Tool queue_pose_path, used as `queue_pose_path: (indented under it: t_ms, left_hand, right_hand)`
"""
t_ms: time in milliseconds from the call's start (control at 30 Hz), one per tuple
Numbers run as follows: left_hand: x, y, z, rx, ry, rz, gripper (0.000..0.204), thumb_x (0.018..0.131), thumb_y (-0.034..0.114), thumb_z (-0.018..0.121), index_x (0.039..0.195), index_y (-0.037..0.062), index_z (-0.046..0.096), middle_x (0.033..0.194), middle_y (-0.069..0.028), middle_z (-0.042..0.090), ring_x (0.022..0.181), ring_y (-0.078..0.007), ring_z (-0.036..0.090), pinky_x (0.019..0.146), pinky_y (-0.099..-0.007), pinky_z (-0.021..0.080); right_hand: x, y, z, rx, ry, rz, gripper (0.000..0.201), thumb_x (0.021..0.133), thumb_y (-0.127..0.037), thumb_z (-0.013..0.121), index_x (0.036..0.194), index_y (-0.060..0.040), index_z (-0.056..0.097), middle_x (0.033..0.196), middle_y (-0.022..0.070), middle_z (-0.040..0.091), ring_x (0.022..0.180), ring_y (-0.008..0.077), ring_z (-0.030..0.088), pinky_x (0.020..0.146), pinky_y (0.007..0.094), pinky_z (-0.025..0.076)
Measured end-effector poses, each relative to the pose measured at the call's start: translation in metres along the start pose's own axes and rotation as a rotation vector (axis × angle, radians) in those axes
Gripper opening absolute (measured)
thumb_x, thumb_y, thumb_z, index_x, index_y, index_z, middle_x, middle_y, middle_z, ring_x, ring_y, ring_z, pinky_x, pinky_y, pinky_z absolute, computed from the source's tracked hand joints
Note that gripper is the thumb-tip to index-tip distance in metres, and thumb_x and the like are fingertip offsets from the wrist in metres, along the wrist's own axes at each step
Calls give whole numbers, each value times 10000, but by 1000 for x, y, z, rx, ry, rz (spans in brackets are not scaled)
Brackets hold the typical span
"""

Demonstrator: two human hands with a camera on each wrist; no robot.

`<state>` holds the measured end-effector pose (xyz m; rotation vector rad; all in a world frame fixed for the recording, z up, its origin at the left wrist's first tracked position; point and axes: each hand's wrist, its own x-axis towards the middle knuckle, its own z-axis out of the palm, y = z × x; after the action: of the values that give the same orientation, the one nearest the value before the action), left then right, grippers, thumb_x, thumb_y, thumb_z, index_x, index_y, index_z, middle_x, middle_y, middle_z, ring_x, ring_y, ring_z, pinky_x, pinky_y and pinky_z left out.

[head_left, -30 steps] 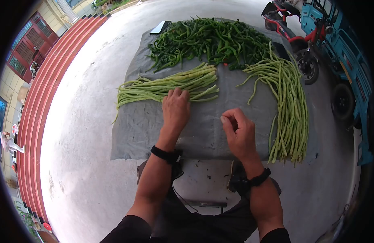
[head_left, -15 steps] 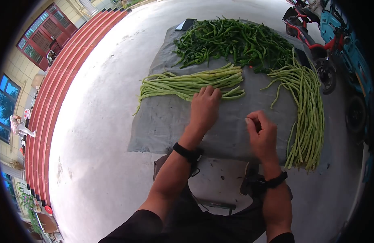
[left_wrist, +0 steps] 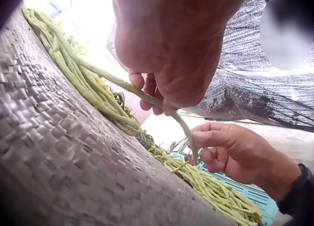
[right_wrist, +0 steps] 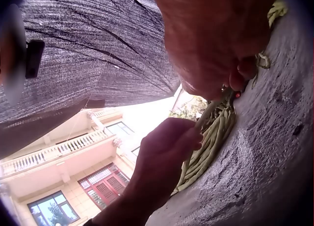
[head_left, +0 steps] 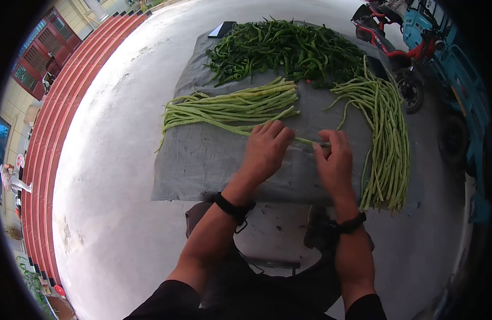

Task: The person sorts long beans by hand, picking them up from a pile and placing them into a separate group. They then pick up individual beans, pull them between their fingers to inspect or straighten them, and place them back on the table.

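Note:
One long green bean (left_wrist: 117, 80) is held between the two hands, its far part trailing back to the left bunch of long beans (head_left: 230, 106). The left hand (head_left: 266, 148) grips it partway along, fingers curled round it. At the bean's tip, the right hand (head_left: 335, 162) pinches with thumb and fingers, as the left wrist view shows. In the right wrist view the left hand (right_wrist: 159, 160) holds the bean while the right hand (right_wrist: 216, 44) covers its end. A larger bunch of long beans (head_left: 387, 144) lies right of the right hand.
A heap of green peppers (head_left: 288, 50) covers the back of the grey woven sheet (head_left: 203, 160). A flat dark object (head_left: 222, 29) lies at its back left corner. Beyond stand a red vehicle (head_left: 387, 45), a blue one (head_left: 464, 90) and red steps (head_left: 70, 117).
The left hand has drawn one bean out of the left bunch, toward the body and right. The right hand, held apart and holding nothing visible before, now pinches that bean's end.

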<state>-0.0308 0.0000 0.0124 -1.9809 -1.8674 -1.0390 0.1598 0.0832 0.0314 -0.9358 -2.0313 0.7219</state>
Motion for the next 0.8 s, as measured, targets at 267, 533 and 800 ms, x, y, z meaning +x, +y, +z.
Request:
queue_pose_path:
  t_ms: [267,533,800]
  left_hand:
    - [-2,1,-2,-25,8,-21,142,920,73,705,1052,98,658,971,-91,616,955,-324,636,815,-445,470]
    - [4,15,-2,-102,219,-64,209,898,-18,697,1087,72,678,1019,-124,644,952,-355,625,833,-456,497]
    - [-2,43,2,-355,98,-257,139,942,14,725,1075,32,689,1006,-103,701,873,-251,688,759,-373,527]
  right_hand:
    - [2,8,-8,132,-221,36,204,886,-54,782,1061,7,696,953,116,701,731,215,672,674,357,541]
    - [2,8,-11,418,-325,276,172,990,-138,713,1031,28,722,834,26,705,766,96,624,688,282,504]
    - [8,19,-18,610,-324,459,172,1023,-164,701,1042,5,730,851,-8,698,715,48,571,612,239,446]
